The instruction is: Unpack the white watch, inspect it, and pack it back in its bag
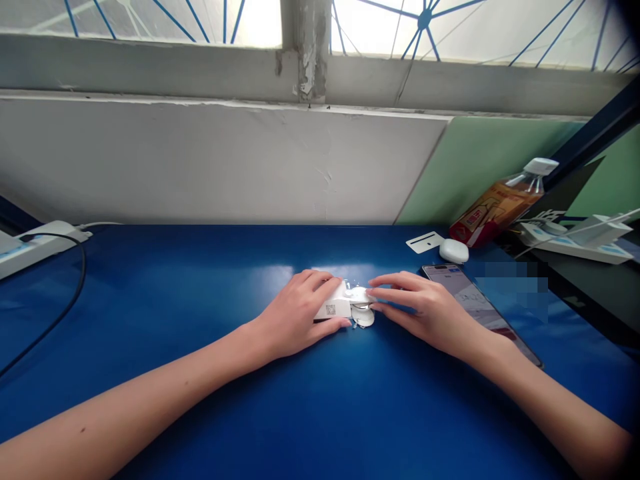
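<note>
Under my left hand [305, 310] lies a small white box [334, 308] with a QR code, its fingers and thumb gripping it from above and the near side. White rounded pieces [363, 316] with a shiny edge stick out at the box's right end, over a bit of clear plastic. What these pieces are, I cannot make out. My right hand [425, 307] reaches in from the right, with its fingertips closed at the edge of the upper white piece [357, 295]. The left fingers hide much of the box.
On the right lie a smartphone [480, 307], a white earbud case [454, 251] and a white card [425, 242]. Behind them leans a drink bottle [500, 203]. Power strips stand at the left [40, 247] and right [575, 243], with a black cable [83, 280] on the left. A wall borders the blue table [320, 413].
</note>
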